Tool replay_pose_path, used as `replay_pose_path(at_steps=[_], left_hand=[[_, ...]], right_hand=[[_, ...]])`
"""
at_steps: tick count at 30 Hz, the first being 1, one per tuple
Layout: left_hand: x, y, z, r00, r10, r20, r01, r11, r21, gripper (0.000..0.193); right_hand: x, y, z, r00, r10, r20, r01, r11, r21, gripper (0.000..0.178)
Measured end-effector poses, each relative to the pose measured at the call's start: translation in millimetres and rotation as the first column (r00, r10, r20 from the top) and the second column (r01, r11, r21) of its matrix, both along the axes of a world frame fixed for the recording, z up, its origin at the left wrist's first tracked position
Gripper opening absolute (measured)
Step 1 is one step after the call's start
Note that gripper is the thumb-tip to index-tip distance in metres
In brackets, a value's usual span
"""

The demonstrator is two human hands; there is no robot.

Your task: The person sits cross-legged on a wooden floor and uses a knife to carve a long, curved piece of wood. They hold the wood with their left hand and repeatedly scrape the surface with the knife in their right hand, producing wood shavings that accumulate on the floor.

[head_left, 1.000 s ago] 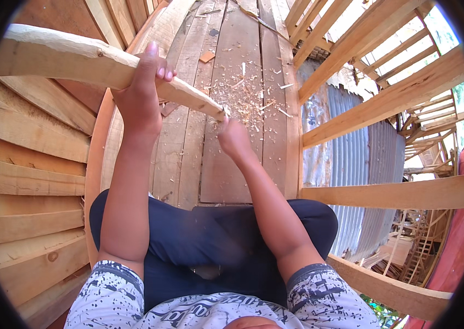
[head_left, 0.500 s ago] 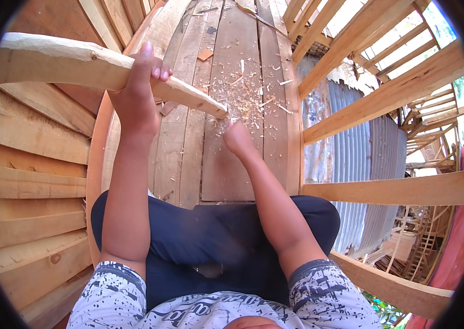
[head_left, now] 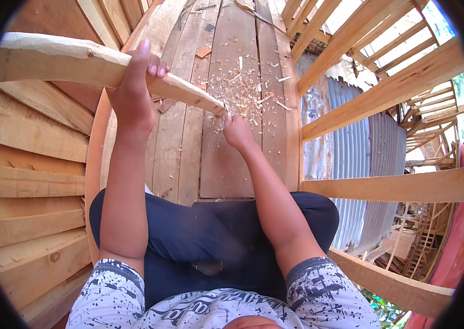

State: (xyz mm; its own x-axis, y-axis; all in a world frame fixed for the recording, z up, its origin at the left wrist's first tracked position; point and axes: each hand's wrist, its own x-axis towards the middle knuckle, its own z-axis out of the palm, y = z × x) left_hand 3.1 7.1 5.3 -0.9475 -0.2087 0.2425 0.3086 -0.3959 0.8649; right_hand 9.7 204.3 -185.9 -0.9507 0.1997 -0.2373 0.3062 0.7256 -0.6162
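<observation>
My left hand [head_left: 132,90] is wrapped around a long pale wooden piece [head_left: 62,60] that tapers to a point at the right. It holds the piece slanted above the plank floor [head_left: 221,164]. My right hand [head_left: 236,131] is closed just below the pointed tip [head_left: 210,104]. It grips a thin dark blade [head_left: 223,104] that rises against the tip; the handle is hidden in the fist. Pale wood shavings [head_left: 248,90] lie scattered on the planks beyond the tip. I am seated, with dark shorts [head_left: 188,241] over my legs at the bottom.
Stacked curved wooden boards [head_left: 23,181] rise on the left. Slanted timber beams [head_left: 385,93] and a horizontal rail [head_left: 396,186] frame the right, with corrugated metal sheeting [head_left: 352,164] behind them. A small brown wood scrap [head_left: 203,52] lies farther up the planks.
My right hand has shifted slightly along the pointed tip with the blade. My left hand and the wooden piece stay nearly where they were.
</observation>
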Motion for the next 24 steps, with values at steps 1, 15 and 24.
replay_pose_path(at_steps=[1,15,24], left_hand=[[0.4,-3.7,-3.2,1.0,-0.02,0.006,0.02,1.0,-0.004,0.032],[0.5,-8.5,-6.1,0.997,-0.075,-0.016,0.074,0.997,-0.028,0.033],[1.0,-5.2,-4.1,0.996,-0.085,-0.01,0.085,0.996,0.016,0.032]], right_hand=[[1.6,0.3,6.6,1.0,0.016,0.003,-0.016,1.0,-0.001,0.046],[9.4,-4.4,48.2,0.994,0.104,-0.044,-0.107,0.992,-0.069,0.044],[9.0,6.1,19.0,0.994,0.054,-0.097,-0.051,0.998,0.03,0.041]])
